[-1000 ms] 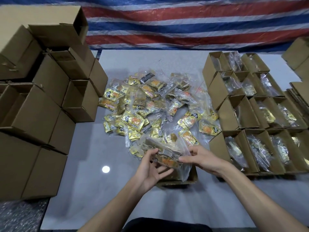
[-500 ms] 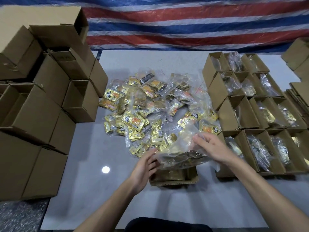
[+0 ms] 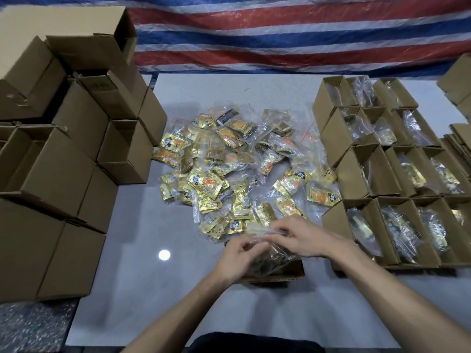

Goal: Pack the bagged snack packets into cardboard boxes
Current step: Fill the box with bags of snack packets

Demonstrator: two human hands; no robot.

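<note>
The open cardboard box point(image 3: 280, 275) nearest the person is mostly hidden. Both hands and the clear bag of snack packets point(image 3: 279, 252) cover its mouth, so only its near wall and right corner show. The bag sits in the mouth of this box with its top edge bunched between the hands; how deep it reaches inside cannot be told. The left hand point(image 3: 238, 254) has its fingers curled onto the bag's left side. The right hand point(image 3: 304, 236) pinches the top edge from the right. The fingertips and plastic are blurred, so the exact hold of each finger is unclear.

Just beyond the hands lies the pile of bagged snack packets point(image 3: 229, 169), gold and orange wrappers in clear plastic, their print too small to read. To the right, rows of open boxes point(image 3: 356, 174) stand touching one another. Most hold a clear bag that is largely glare, and the far-right ones are cut off by the frame. A stack of flat cardboard point(image 3: 458, 146) beside them is only partly in view. On the left, a stack of empty boxes point(image 3: 63, 161) is cut off at the frame edge.

Everything rests on a pale grey, glossy table point(image 3: 153, 301), with a round light reflection point(image 3: 164, 255) left of the left hand. Speckled floor point(image 3: 30, 327) shows at the near left. A red, white and blue striped tarp point(image 3: 254, 34) spans the far side.
</note>
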